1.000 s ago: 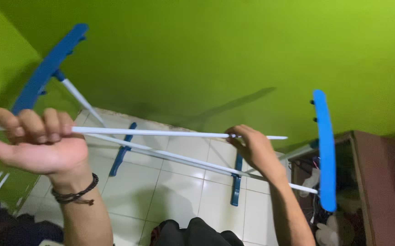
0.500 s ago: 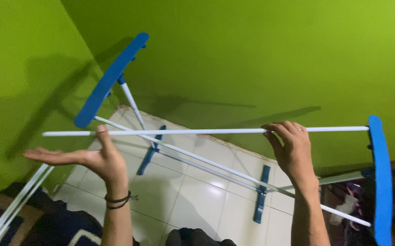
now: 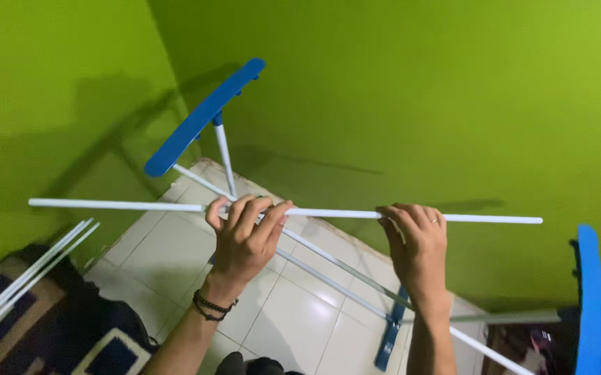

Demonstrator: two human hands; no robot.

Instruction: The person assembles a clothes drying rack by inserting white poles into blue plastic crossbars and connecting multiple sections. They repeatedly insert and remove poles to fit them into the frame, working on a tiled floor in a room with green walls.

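rod (image 3: 495, 219) held level, long axis left-right, in front of the chest | left hand (image 3: 245, 236) clamped at mid-rod | right hand (image 3: 418, 239) clamped further right | right tip nearer right end bar (image 3: 590, 298)

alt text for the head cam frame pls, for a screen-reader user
Both hands, the left hand and the right hand, grip a long white rod held level in front of a bright green wall. Behind it stands a partly built rack frame with blue end bars on a white tiled floor; spare white rods lean at lower left.
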